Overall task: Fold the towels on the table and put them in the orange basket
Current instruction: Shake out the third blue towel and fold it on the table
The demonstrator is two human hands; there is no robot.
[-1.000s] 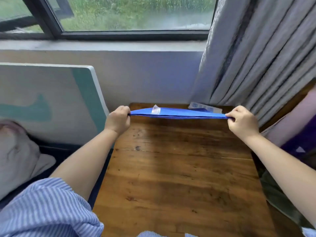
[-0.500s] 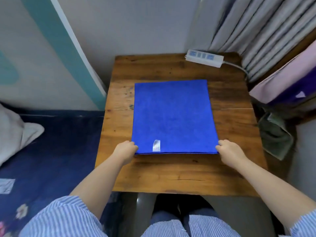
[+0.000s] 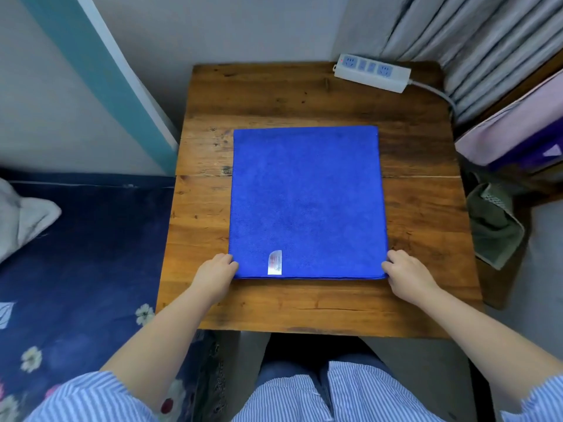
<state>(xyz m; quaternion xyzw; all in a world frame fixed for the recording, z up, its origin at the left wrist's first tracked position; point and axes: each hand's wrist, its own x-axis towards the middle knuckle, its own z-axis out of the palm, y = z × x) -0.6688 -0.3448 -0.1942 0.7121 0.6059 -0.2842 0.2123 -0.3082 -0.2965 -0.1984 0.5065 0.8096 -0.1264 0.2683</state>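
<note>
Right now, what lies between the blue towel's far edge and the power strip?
Only bare wooden table between blue towel and power strip, per the head view.

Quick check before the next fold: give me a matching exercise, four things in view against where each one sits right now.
Things:
1. blue towel
2. power strip
3. left hand
4. right hand

Places:
A. far right corner of the wooden table
B. towel's near left corner
C. flat, mid-table
D. towel's near right corner

Pairs: 1-C, 2-A, 3-B, 4-D
</note>
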